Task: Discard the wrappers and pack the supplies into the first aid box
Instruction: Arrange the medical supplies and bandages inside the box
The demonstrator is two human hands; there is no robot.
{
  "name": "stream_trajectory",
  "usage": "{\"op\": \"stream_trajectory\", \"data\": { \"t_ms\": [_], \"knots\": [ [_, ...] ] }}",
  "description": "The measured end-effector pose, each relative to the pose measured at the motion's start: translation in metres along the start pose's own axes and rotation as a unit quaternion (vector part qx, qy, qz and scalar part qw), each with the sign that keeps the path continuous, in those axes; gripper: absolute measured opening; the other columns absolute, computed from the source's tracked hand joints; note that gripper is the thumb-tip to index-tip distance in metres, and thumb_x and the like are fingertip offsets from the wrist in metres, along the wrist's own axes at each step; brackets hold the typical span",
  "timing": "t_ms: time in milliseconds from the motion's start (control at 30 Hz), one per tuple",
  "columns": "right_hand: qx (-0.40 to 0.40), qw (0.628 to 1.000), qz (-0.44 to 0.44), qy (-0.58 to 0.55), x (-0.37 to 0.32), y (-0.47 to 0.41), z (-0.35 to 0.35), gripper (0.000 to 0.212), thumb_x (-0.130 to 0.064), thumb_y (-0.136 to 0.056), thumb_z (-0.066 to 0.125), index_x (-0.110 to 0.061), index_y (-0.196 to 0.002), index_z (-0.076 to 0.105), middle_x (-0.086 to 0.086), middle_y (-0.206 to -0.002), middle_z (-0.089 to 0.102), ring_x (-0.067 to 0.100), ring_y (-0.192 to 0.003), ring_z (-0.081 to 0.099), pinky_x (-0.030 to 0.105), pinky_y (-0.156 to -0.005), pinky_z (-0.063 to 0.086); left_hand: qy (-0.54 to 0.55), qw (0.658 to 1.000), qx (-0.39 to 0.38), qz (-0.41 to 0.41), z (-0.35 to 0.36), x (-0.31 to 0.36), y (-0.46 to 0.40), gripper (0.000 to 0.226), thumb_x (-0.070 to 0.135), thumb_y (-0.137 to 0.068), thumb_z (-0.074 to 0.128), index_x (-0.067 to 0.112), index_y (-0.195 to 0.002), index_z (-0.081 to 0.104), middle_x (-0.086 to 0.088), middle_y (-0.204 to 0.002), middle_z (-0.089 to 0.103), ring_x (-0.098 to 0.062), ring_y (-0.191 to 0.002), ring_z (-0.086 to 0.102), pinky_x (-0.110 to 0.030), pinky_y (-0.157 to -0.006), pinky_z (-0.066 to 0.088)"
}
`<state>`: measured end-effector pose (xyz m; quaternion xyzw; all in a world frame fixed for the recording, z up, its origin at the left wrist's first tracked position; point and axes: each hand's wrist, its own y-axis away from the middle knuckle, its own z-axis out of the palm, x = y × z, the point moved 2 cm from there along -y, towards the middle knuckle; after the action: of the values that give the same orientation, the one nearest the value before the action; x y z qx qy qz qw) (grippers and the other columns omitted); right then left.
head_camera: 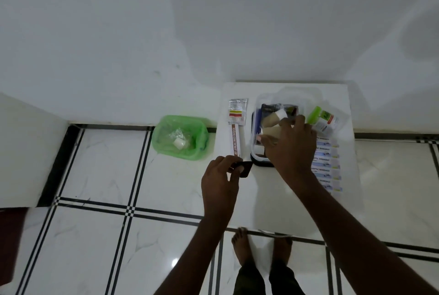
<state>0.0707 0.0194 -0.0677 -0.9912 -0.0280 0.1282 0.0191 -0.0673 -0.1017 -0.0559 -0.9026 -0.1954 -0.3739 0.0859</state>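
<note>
A clear first aid box (255,126) with a dark rim stands on a white table (285,199). My right hand (291,145) reaches into it, fingers closed around a beige bandage roll (270,131); a second beige roll (273,117) and dark packets lie inside. My left hand (222,180) hovers at the table's left edge, pinching a small dark wrapper (244,168). A long white ointment carton (235,140) and a small sachet (237,112) lie left of the box. A strip of bandage packets (329,166) runs down the right side.
A green bin (181,136) lined with plastic sits on the tiled floor left of the table, holding clear wrappers. A bottle with a green cap (322,119) lies right of the box. White walls stand behind. My bare feet (261,247) are below the table's near edge.
</note>
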Motion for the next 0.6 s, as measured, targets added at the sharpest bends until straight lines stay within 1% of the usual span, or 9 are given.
{"op": "stream_trajectory", "data": {
  "t_ms": [100, 167, 200, 267, 333, 400, 467, 533, 600],
  "knots": [
    [-0.006, 0.997, -0.041, 0.069, 0.0, 0.003, 0.006, 0.058, -0.063, -0.08, 0.056, -0.01, -0.1, 0.066, 0.015, -0.106, 0.065, 0.032, -0.09, 0.062, 0.043, -0.087, 0.041, 0.012, 1.0, 0.018, 0.008, -0.009, -0.002, -0.006, 0.017, 0.012, -0.083, 0.071, 0.025, -0.094, 0.071, 0.011, -0.086, 0.069, -0.008, -0.077, 0.063, -0.028, -0.07, 0.052],
    [-0.012, 0.994, -0.064, 0.093, 0.0, 0.005, 0.004, 0.049, -0.055, -0.084, 0.056, -0.01, -0.097, 0.068, 0.015, -0.098, 0.068, 0.033, -0.088, 0.062, 0.043, -0.085, 0.04, 0.03, 0.999, 0.025, 0.005, -0.012, 0.0, -0.013, 0.017, 0.011, -0.083, 0.071, 0.024, -0.093, 0.071, 0.009, -0.086, 0.07, -0.008, -0.075, 0.063, -0.029, -0.069, 0.053],
    [-0.014, 0.992, -0.077, 0.094, 0.0, 0.005, 0.004, 0.043, -0.048, -0.085, 0.057, -0.01, -0.099, 0.068, 0.015, -0.098, 0.068, 0.034, -0.09, 0.061, 0.043, -0.085, 0.04, 0.041, 0.999, 0.027, 0.002, -0.013, 0.002, -0.017, 0.017, 0.01, -0.083, 0.07, 0.023, -0.093, 0.072, 0.009, -0.086, 0.07, -0.007, -0.073, 0.063, -0.029, -0.069, 0.053],
    [-0.018, 0.991, -0.109, 0.069, 0.002, 0.002, 0.003, 0.034, -0.035, -0.084, 0.061, -0.01, -0.107, 0.068, 0.015, -0.105, 0.068, 0.036, -0.1, 0.059, 0.044, -0.086, 0.044, 0.056, 0.998, 0.032, 0.008, -0.016, 0.009, -0.031, 0.017, 0.009, -0.084, 0.07, 0.022, -0.095, 0.073, 0.006, -0.088, 0.071, -0.005, -0.072, 0.063, -0.026, -0.068, 0.053],
    [-0.04, 0.989, -0.137, 0.035, 0.005, 0.0, 0.005, 0.036, -0.026, -0.083, 0.063, -0.011, -0.116, 0.064, 0.013, -0.111, 0.068, 0.036, -0.107, 0.057, 0.044, -0.086, 0.047, 0.064, 0.997, 0.042, 0.028, -0.018, 0.02, -0.05, 0.018, 0.008, -0.084, 0.07, 0.02, -0.096, 0.073, 0.003, -0.089, 0.071, -0.006, -0.072, 0.063, -0.025, -0.069, 0.053],
    [-0.079, 0.985, -0.153, 0.019, 0.009, -0.002, 0.006, 0.04, -0.021, -0.083, 0.063, -0.012, -0.122, 0.06, 0.012, -0.113, 0.067, 0.035, -0.11, 0.055, 0.044, -0.087, 0.047, 0.065, 0.995, 0.051, 0.047, -0.016, 0.034, -0.073, 0.016, 0.008, -0.083, 0.07, 0.018, -0.095, 0.073, 0.001, -0.087, 0.071, -0.007, -0.072, 0.065, -0.028, -0.071, 0.054],
    [-0.117, 0.981, -0.158, 0.008, 0.01, -0.007, 0.006, 0.048, -0.013, -0.079, 0.066, -0.013, -0.126, 0.058, 0.012, -0.118, 0.066, 0.035, -0.114, 0.054, 0.044, -0.092, 0.046, 0.066, 0.996, 0.047, 0.047, -0.008, 0.047, -0.097, 0.012, 0.01, -0.081, 0.07, 0.018, -0.09, 0.073, 0.002, -0.087, 0.073, -0.011, -0.074, 0.069, -0.033, -0.073, 0.056],
    [-0.13, 0.979, -0.157, -0.014, 0.011, -0.012, 0.007, 0.051, -0.008, -0.076, 0.069, -0.014, -0.126, 0.06, 0.011, -0.121, 0.066, 0.034, -0.114, 0.056, 0.043, -0.096, 0.046, 0.057, 0.997, 0.025, 0.048, 0.004, 0.059, -0.119, 0.009, 0.013, -0.08, 0.069, 0.019, -0.086, 0.072, 0.005, -0.085, 0.075, -0.014, -0.076, 0.07, -0.035, -0.073, 0.055],
    [-0.137, 0.976, -0.165, -0.038, 0.012, -0.016, 0.007, 0.049, -0.007, -0.074, 0.071, -0.014, -0.122, 0.064, 0.011, -0.118, 0.068, 0.035, -0.11, 0.06, 0.044, -0.096, 0.047, -0.006, 0.998, 0.008, 0.065, 0.017, 0.068, -0.138, 0.008, 0.018, -0.08, 0.069, 0.023, -0.085, 0.072, 0.005, -0.082, 0.075, -0.016, -0.077, 0.069, -0.035, -0.071, 0.053]
  ]
}}
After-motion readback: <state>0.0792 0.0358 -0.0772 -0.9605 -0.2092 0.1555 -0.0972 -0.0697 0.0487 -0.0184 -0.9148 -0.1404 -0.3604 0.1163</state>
